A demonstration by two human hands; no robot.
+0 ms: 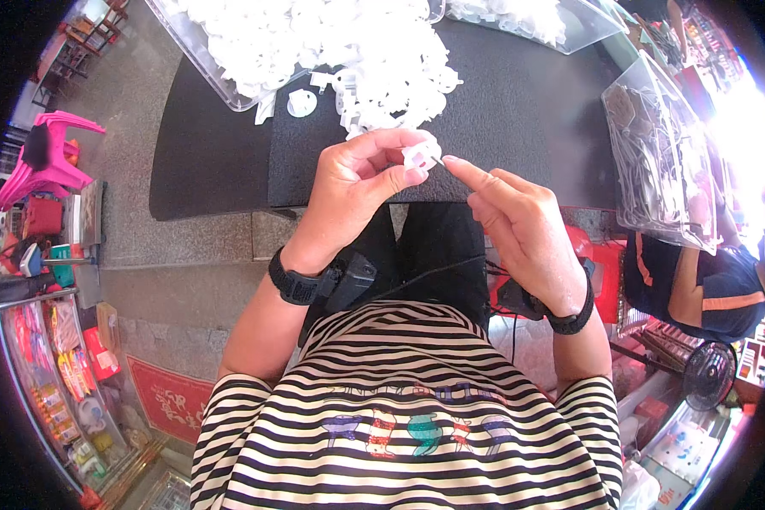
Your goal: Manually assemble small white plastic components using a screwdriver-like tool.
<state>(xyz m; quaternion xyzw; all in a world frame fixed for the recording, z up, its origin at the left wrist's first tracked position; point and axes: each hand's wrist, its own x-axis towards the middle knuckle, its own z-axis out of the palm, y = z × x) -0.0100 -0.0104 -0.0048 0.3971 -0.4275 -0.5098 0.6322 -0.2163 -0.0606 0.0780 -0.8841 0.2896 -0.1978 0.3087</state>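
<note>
By my reckoning I'm partway through one white piece (416,154): a thin pin (438,161) sticks out of its right side, so I'd judge this one unfinished, though I can't see how deep the pin sits. Plenty looks left beyond it. A heap (391,76) of loose white parts spreads across the top centre of the frame, beside a full clear bin (200,64) at the upper left, and a second bin (599,30) with white parts stands at the upper right. I can't tell whether any of those are done; they're too bright and jumbled to make out pins. One loose part (301,103) lies apart on the table (518,110), just left of the heap.

The piece in hand is slightly above the middle of the frame, held near the table's front edge, just below the heap. My left hand (348,174) has it from the left, pinched between thumb and fingers. My right hand (518,212) is on the other side, half curled, with the forefinger stretched toward the piece and its tip at or just beside the pin's outer end. I can't tell whether they touch, or whether that hand has hold of anything
</note>
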